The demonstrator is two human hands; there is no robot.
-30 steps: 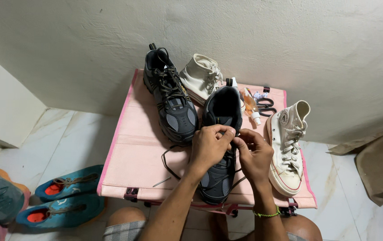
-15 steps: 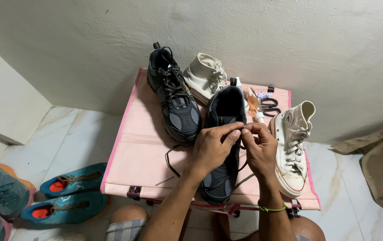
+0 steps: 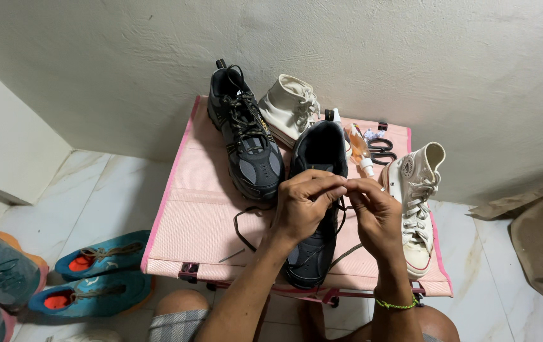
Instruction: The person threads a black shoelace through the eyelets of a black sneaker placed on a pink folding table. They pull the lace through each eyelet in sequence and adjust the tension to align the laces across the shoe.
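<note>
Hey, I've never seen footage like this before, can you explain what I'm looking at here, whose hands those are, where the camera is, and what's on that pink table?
There is no machine here: a person wears one camera on the head, so the view looks down at their own two bare hands. The left hand and the right hand meet above a black unlaced sneaker, pinching its thin dark shoelace between the fingertips. The shoe lies on a small pink fabric folding table set against a pale wall. Also on the table: a black and grey laced sneaker, a cream high-top canvas shoe on its side at the back, another cream high-top canvas shoe standing upright on the right, black-handled scissors and a small clear spray bottle. On the tiled floor to the left lie teal shoes with orange insoles.
</note>
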